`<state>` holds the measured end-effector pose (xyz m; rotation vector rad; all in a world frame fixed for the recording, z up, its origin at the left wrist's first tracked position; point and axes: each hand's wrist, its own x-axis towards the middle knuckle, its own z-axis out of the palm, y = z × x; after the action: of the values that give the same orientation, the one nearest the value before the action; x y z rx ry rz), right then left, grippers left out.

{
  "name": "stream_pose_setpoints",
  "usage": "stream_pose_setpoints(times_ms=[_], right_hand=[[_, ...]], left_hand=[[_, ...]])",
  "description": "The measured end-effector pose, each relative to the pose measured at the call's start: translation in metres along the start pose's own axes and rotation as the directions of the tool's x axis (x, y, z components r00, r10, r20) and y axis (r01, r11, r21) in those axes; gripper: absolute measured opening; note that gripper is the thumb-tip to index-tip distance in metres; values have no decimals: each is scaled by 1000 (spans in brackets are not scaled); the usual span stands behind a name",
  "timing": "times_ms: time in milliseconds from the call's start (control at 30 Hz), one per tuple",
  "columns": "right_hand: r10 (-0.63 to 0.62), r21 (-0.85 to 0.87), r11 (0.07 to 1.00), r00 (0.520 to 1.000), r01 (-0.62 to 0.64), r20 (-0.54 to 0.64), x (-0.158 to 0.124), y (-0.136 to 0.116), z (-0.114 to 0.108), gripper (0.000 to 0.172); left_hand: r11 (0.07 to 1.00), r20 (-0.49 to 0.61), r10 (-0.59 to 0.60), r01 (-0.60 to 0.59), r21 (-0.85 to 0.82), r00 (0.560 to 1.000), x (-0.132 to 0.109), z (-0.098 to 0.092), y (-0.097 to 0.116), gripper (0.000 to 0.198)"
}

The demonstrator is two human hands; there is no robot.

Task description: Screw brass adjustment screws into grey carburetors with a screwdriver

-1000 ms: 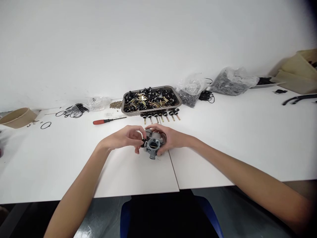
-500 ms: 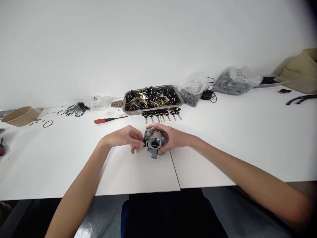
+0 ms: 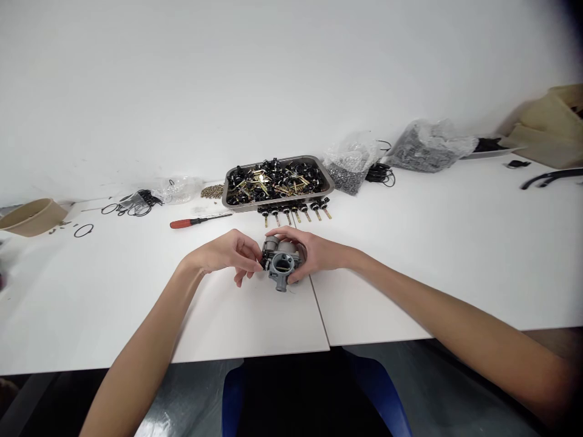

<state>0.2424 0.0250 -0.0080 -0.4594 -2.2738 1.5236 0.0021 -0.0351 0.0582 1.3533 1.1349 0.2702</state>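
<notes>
A grey metal carburetor (image 3: pixel 282 264) sits on the white table in front of me, its round bore facing my side. My right hand (image 3: pixel 310 252) is wrapped around its right side and top, thumb low by the bore. At its left side, my left hand (image 3: pixel 240 254) pinches a small black part (image 3: pixel 265 261) that touches the carburetor body. The fingertips partly cover this part, so its exact kind does not show. Just beyond, several black pieces with brass-coloured stems (image 3: pixel 296 212) stand in a row before a metal tray (image 3: pixel 279 205).
The tray is heaped with similar black and brass pieces. A red-handled screwdriver (image 3: pixel 182 223) lies left of it, near small brass bits (image 3: pixel 212 192) and black rings (image 3: pixel 84 230). Plastic bags (image 3: pixel 428 149) of parts line the wall. A beige bowl (image 3: pixel 36 218) stands far left.
The view has shifted slightly. Both hands keep nearly the same grip on the carburetor and the small black part, with only a slight shift of the left fingers.
</notes>
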Motion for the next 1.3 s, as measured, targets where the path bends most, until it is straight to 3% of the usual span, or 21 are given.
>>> stream_pose_setpoints(times_ms=[233,500,900,1300], right_hand=[[-3,12,1000,1000,3,21,1,-1,-1,93],[3,-12,1000,1000,-2,29,2,-3,-1,92],[-6,2,1000,999,6,33,0,-3,-2,93],[9,-23,1000,1000,-9,26,1,-4,-1,94]], left_hand=[[1000,-56,11,-10,24,998,1,3,1,20],[998,55,40,-38,-42,998,4,-3,-8,26],[998,110,39,-45,51,993,-1,-4,-1,25],[988,193,124,-103,-118,973,13,-12,-23,26]])
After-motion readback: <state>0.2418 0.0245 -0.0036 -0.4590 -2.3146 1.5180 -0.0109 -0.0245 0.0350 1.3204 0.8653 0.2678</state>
